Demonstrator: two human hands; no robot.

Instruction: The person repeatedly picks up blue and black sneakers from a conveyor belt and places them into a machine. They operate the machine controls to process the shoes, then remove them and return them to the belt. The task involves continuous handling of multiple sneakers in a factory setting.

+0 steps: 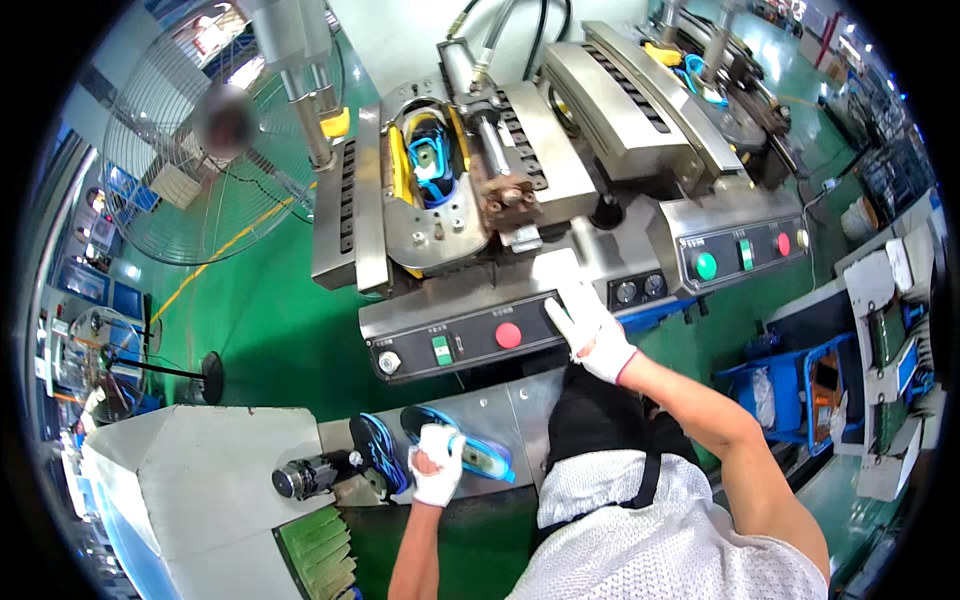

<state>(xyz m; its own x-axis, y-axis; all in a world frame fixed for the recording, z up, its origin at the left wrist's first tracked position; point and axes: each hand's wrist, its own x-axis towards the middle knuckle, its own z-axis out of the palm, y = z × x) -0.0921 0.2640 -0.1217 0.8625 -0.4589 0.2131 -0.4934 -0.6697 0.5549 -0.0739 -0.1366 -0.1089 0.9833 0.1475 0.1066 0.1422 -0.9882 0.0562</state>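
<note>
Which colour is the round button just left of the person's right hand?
The button is red, in the head view.

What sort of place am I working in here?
Most likely a factory floor, perhaps for footwear: a steel press machine with a push-button control panel, a black-and-blue footwear piece at the left hand, and a large wire-caged fan.

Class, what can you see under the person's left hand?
A blue-edged, shoe-shaped piece sticks out from under the left hand; the part beneath the white glove is hidden.
</note>
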